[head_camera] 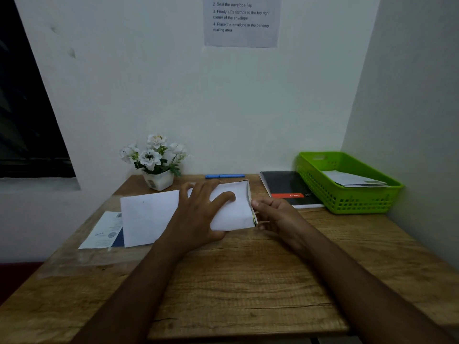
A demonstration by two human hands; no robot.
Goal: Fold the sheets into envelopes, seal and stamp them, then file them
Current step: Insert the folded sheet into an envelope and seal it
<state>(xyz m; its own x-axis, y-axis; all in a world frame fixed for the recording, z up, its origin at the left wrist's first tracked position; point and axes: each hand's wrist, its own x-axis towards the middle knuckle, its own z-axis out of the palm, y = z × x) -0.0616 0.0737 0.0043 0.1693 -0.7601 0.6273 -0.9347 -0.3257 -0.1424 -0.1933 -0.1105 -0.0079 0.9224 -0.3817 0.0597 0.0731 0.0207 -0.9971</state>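
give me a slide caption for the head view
Left hand presses flat on a folded sheet on the desk while the right hand pinches its creased edge.

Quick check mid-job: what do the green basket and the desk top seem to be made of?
Green basket: likely moulded plastic, slightly glossy, with lattice-holed walls. Desk top: wood or wood-look laminate, matte. Grain and a crack show, but which of the two it is stays unclear.
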